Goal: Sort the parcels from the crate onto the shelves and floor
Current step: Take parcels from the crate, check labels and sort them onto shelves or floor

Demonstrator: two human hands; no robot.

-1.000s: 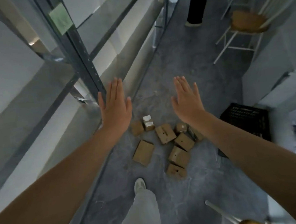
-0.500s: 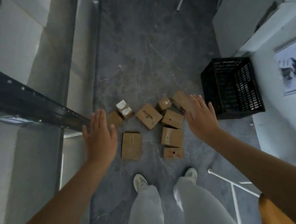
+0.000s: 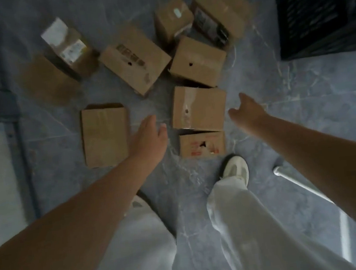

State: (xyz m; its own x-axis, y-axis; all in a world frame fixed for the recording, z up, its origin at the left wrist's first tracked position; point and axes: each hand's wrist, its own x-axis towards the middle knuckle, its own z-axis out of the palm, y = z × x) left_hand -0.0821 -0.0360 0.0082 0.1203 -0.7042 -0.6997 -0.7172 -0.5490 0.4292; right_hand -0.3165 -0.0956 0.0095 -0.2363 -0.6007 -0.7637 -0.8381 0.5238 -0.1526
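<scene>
The left hand and right hand are both spread and hold nothing, with a brown parcel on the floor between them. Beyond the right hand stands the black crate, its inside too dark to tell. Left of the left hand lies a flat parcel. Below the hands, a small box carries blurred red print. Past the fingertips a labelled parcel sits among others, its label unreadable.

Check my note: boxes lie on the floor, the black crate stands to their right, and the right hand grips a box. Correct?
No: the right hand grips nothing. It is open, reaching beside a box, in the head view. The boxes do lie on the floor, with the crate to their right.
</scene>
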